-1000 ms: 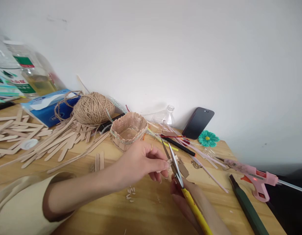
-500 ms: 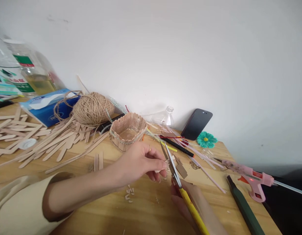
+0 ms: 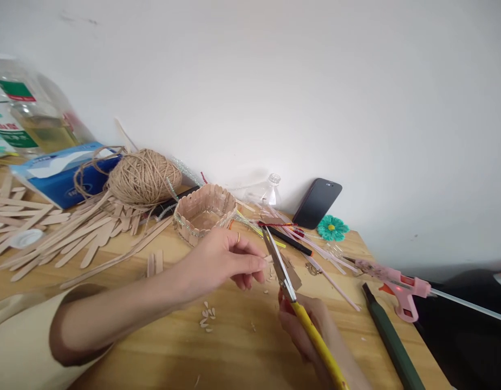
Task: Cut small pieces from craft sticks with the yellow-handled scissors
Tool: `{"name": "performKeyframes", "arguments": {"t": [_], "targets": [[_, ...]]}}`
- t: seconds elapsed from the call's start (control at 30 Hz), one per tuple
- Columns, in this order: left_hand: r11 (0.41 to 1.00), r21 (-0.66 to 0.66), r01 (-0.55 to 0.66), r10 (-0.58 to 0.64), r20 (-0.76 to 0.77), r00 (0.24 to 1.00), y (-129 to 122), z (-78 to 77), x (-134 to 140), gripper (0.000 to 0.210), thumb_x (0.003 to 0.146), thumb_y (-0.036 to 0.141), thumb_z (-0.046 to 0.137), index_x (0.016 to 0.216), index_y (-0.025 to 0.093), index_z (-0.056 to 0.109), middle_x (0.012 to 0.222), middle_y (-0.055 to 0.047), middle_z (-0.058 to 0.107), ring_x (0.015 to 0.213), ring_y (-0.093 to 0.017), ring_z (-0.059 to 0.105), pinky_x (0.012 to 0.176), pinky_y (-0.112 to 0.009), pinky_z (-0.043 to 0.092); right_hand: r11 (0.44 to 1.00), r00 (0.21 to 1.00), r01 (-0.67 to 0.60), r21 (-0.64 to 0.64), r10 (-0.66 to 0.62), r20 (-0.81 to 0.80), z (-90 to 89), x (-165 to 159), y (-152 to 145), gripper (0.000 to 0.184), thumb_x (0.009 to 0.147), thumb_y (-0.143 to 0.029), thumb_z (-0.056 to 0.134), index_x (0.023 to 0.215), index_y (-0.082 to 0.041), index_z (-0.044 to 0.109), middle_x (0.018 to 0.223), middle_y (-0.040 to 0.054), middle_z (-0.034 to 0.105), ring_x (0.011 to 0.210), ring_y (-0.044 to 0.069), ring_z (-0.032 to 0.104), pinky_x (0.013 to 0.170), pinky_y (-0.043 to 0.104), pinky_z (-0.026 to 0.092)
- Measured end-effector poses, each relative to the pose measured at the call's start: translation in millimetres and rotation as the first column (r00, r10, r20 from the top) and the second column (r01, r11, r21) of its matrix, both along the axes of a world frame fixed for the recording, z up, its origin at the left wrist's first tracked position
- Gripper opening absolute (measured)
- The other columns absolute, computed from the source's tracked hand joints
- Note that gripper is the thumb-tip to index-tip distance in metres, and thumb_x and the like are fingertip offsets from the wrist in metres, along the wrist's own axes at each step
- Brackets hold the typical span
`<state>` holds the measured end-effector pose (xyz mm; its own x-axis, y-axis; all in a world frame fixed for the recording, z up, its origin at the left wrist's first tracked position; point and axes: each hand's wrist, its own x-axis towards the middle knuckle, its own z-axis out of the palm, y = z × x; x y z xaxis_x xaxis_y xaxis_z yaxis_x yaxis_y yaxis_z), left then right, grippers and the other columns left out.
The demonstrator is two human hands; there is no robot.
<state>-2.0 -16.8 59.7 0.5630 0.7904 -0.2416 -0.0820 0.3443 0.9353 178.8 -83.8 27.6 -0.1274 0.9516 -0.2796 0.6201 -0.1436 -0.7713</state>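
Scissors, blades nearly together, sit in the curled right hand above the counter; just beside them, the left hand pinches a wood piece between thumb and fingers.

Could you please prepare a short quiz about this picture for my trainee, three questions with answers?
1. Which hand holds the scissors?
2. True or false: the ball of string is to the left of the wooden basket.
3. What is nearest to the flower?
A) bottle cap
B) phone
C) tissue pack

Key:
1. The right hand.
2. True.
3. B.
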Motion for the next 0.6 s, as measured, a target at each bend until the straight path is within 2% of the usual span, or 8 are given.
{"name": "performKeyframes", "arguments": {"t": [0.07, 0.17, 0.23, 0.43, 0.6], "targets": [[1.0, -0.003, 0.015, -0.015, 0.006, 1.0, -0.9, 1.1, 0.0, 0.008, 0.069, 0.017, 0.063, 0.063, 0.013, 0.063, 0.057, 0.003, 0.063, 0.047, -0.005, 0.053, 0.048, -0.017, 0.044, 0.999, 0.998, -0.033, 0.003, 0.033, -0.057, 1.7, 0.2, 0.4, 0.022, 0.071, -0.032, 0.047, 0.056, -0.021, 0.034, 0.05, -0.0063, 0.03, 0.046, 0.009, 0.027, 0.043, 0.023, 0.02], [0.999, -0.043, -0.002, 0.003, 0.019, 1.0, -2.1, 1.9, 1.2, 0.004, 0.068, 0.017, 0.064, 0.067, 0.014, 0.063, 0.058, 0.003, 0.063, 0.048, -0.005, 0.053, 0.05, -0.019, 0.045, 0.995, 0.975, -0.092, 0.035, 0.097, -0.199, 6.2, 1.8, 1.1, 0.042, 0.073, -0.06, 0.045, 0.06, -0.021, 0.039, 0.053, -0.005, 0.033, 0.048, 0.01, 0.03, 0.045, 0.025, 0.022], [0.999, -0.04, -0.025, 0.026, 0.02, 0.999, -2.0, 1.6, 1.8, 0.006, 0.067, 0.018, 0.066, 0.07, 0.014, 0.065, 0.06, 0.003, 0.063, 0.048, -0.006, 0.053, 0.051, -0.02, 0.045, 0.993, 0.96, -0.095, 0.069, 0.11, -0.259, 7.4, 4.4, 2.0, 0.052, 0.072, -0.072, 0.039, 0.061, -0.021, 0.039, 0.053, -0.0047, 0.034, 0.049, 0.011, 0.032, 0.047, 0.025, 0.025], [0.999, -0.033, 0.01, -0.009, 0.016, 1.0, 0.5, 5.1, 0.2, 0.012, 0.067, 0.023, 0.069, 0.067, 0.014, 0.061, 0.061, 0.002, 0.063, 0.052, -0.006, 0.053, 0.054, -0.02, 0.044, 0.978, 0.95, -0.2, 0.053, 0.207, -0.234, -5.3, 11.8, 5.9, 0.063, 0.064, -0.083, 0.034, 0.064, -0.021, 0.045, 0.056, -0.0032, 0.036, 0.05, 0.012, 0.034, 0.046, 0.025, 0.027], [1.0, -0.016, -0.002, 0.003, 0.012, 1.0, 1.1, 4.6, 0.3, 0.014, 0.068, 0.023, 0.069, 0.066, 0.013, 0.06, 0.055, 0.004, 0.059, 0.05, -0.006, 0.053, 0.052, -0.019, 0.044, 0.974, 0.939, -0.22, 0.055, 0.226, -0.259, -17.3, 15.5, 5.7, 0.065, 0.065, -0.083, 0.032, 0.074, -0.022, 0.051, 0.058, -0.0029, 0.034, 0.05, 0.013, 0.034, 0.046, 0.026, 0.03]]}}
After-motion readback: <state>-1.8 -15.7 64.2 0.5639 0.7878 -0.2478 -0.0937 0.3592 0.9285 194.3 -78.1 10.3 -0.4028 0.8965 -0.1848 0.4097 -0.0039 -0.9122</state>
